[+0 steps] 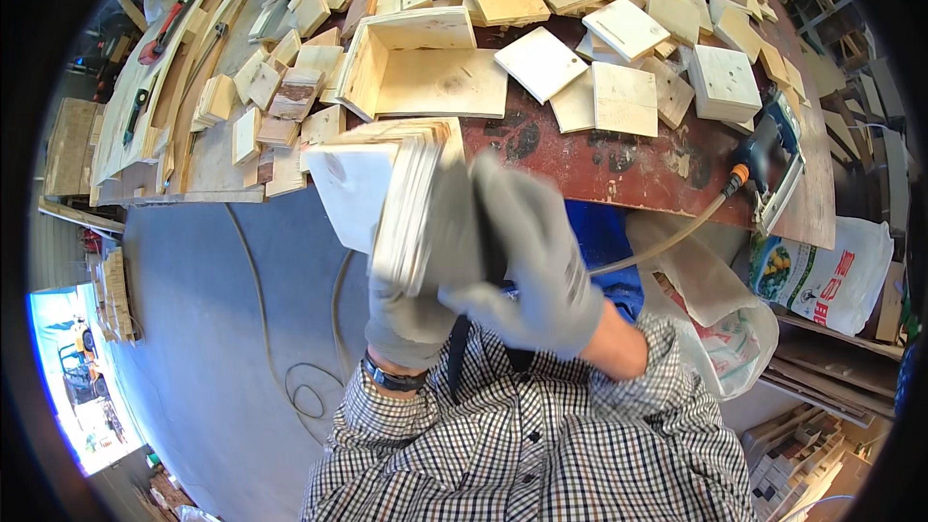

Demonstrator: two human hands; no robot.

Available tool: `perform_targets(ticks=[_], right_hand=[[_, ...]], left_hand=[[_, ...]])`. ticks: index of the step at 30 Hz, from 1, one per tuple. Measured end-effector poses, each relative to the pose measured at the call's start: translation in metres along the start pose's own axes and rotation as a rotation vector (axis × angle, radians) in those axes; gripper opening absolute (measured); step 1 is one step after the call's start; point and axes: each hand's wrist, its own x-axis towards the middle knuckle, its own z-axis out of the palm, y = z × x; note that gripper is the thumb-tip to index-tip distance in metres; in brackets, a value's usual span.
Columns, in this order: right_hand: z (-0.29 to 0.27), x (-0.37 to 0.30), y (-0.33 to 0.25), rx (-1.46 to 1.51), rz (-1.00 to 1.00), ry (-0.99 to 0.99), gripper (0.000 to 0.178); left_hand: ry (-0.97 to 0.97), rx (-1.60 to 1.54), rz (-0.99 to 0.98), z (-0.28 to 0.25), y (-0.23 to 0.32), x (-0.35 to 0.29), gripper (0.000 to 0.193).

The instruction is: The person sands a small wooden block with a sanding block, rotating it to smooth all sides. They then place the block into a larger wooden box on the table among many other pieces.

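Observation:
Both my hands wear grey gloves and hold a stack of thin square plywood boards (387, 188) upright in front of my chest, just off the workbench's front edge. My left hand (406, 314) supports the stack from below, a dark watch showing at its wrist. My right hand (527, 256) wraps over the stack's right side. A dark strap hangs down between the two hands. Beyond the stack, an open-sided wooden box (425, 63) lies on the red-brown workbench (619, 169).
Several loose plywood squares (623, 97) cover the bench. A blue power tool (773, 150) with a hose sits at the bench's right edge. Printed sacks (831, 275) stand at the right. Long planks (164, 87) lie at the left, and a cable snakes across the grey floor (222, 329).

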Motion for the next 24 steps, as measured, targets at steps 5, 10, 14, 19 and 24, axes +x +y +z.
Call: perform_targets(ticks=[5, 10, 14, 19, 24], right_hand=[[0.0, 0.017, 0.046, -0.065, 0.348, 0.062, 0.088], [-0.017, 0.016, 0.037, 0.044, 0.384, 0.104, 0.09], [-0.024, 0.006, 0.009, 0.242, 0.324, 0.025, 0.091], [-0.061, 0.02, 0.001, 0.224, 0.092, -0.056, 0.089], [-0.065, 0.041, 0.012, 0.057, 0.195, -0.321, 0.078]], left_hand=[[-0.13, -0.153, 0.051, -0.016, -0.011, 0.016, 0.086], [-0.109, -0.099, 0.071, -0.021, -0.006, 0.004, 0.093], [-0.071, -0.088, 0.073, -0.031, -0.006, -0.001, 0.093], [0.051, 0.07, 0.022, -0.036, -0.001, -0.017, 0.088], [0.025, 0.02, -0.082, -0.033, 0.009, -0.023, 0.087]])
